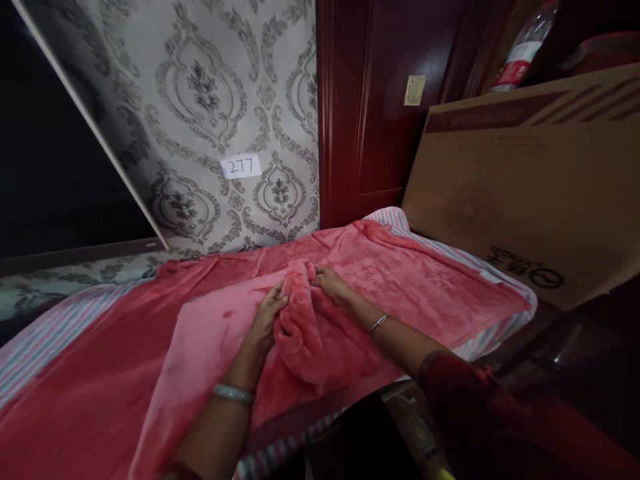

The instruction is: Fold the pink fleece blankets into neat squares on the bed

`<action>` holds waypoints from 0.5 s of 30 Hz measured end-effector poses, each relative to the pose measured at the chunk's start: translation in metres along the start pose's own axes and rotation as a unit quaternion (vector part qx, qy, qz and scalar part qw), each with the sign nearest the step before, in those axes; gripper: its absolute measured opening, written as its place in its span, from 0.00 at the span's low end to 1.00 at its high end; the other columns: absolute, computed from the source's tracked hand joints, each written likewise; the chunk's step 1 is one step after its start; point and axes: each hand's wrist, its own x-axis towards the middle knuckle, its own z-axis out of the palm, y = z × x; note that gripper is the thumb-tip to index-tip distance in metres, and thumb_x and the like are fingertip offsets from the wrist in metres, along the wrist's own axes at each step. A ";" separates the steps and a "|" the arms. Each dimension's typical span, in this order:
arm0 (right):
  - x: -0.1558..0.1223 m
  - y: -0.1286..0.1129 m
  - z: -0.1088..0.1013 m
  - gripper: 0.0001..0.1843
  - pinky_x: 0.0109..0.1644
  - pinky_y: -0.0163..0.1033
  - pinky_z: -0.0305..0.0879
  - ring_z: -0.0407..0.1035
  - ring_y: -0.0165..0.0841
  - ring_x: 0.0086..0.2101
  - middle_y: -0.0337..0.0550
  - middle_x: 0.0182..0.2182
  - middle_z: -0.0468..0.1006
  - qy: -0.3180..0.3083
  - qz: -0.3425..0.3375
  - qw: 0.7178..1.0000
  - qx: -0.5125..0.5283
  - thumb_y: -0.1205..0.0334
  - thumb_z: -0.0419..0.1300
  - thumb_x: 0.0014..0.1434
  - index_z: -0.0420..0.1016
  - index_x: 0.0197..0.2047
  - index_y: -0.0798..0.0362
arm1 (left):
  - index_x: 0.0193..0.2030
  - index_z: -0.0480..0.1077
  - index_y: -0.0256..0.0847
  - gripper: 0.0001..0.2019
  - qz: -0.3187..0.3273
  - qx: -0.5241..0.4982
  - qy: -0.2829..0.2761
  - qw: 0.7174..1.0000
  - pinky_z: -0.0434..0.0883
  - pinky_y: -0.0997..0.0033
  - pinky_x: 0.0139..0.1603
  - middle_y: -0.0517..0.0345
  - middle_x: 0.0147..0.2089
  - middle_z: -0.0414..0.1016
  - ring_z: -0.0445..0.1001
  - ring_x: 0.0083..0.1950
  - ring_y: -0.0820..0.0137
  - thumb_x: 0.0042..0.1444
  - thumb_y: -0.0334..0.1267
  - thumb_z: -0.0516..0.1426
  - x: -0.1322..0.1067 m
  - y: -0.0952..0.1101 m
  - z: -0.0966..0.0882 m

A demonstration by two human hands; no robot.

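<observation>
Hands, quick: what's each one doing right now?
Left hand: closed, holding the left side of a bunched red plush fabric.
Right hand: closed, holding its right side.

A plush blanket [300, 343], pale pink in parts and deep red in others, lies spread and wrinkled over a striped cloth [45, 340], its middle part bunched into a thick, soft-looking, raised fold

Blanket [415, 280] plush cloth, fuzzy pile, slight sheen; striped sheet [65, 333] flatter, matt cloth. Door panel [385, 133] looks glossy, wood-like. Box [530, 167] matt cardboard, bottle [523, 52] clear shiny plastic, thin bracelet [379, 323] shiny metal.
</observation>
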 end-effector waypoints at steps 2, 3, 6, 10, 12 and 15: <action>0.003 -0.003 -0.002 0.06 0.31 0.33 0.64 0.68 0.31 0.27 0.33 0.22 0.72 -0.002 0.020 0.999 -0.031 0.60 0.63 0.46 0.72 0.29 0.51 | 0.63 0.71 0.41 0.34 -0.003 -0.001 0.001 1.000 0.74 0.58 0.59 0.48 0.56 0.81 0.79 0.57 0.55 0.46 0.36 0.69 0.000 -0.001 -0.001; 0.006 -0.004 -0.004 0.06 0.31 0.33 0.63 0.68 0.31 0.28 0.33 0.22 0.73 0.003 0.032 0.998 -0.047 0.59 0.63 0.47 0.73 0.28 0.51 | 0.63 0.71 0.41 0.34 -0.004 -0.001 0.000 1.000 0.74 0.58 0.59 0.48 0.55 0.81 0.79 0.56 0.55 0.46 0.36 0.69 0.001 -0.001 -0.001; 0.015 -0.007 -0.005 0.08 0.30 0.32 0.60 0.65 0.30 0.26 0.33 0.21 0.71 0.026 0.053 0.994 -0.092 0.58 0.65 0.48 0.72 0.24 0.52 | 0.62 0.72 0.40 0.34 -0.004 0.000 -0.006 1.000 0.75 0.58 0.58 0.47 0.54 0.82 0.80 0.55 0.55 0.45 0.36 0.70 0.002 -0.002 -0.002; 0.020 -0.004 -0.002 0.11 0.30 0.32 0.58 0.63 0.29 0.26 0.33 0.20 0.68 0.058 0.048 0.991 -0.111 0.57 0.63 0.51 0.68 0.23 0.52 | 0.62 0.71 0.41 0.34 -0.008 -0.001 -0.006 1.000 0.76 0.59 0.57 0.48 0.54 0.81 0.80 0.54 0.56 0.45 0.37 0.70 0.002 -0.003 -0.003; 0.018 0.000 0.000 0.11 0.30 0.33 0.58 0.63 0.30 0.27 0.32 0.19 0.67 0.070 0.043 0.990 -0.117 0.57 0.62 0.53 0.68 0.23 0.51 | 0.62 0.71 0.41 0.34 -0.018 0.000 -0.006 1.000 0.76 0.60 0.56 0.48 0.55 0.81 0.80 0.54 0.56 0.45 0.37 0.71 0.002 -0.004 -0.003; 0.017 0.006 -0.001 0.13 0.29 0.34 0.56 0.61 0.30 0.25 0.32 0.17 0.64 0.087 0.046 0.986 -0.137 0.57 0.63 0.53 0.66 0.22 0.51 | 0.62 0.72 0.42 0.35 -0.037 0.005 -0.014 0.999 0.76 0.58 0.57 0.47 0.56 0.80 0.80 0.55 0.55 0.45 0.39 0.72 0.001 -0.004 -0.002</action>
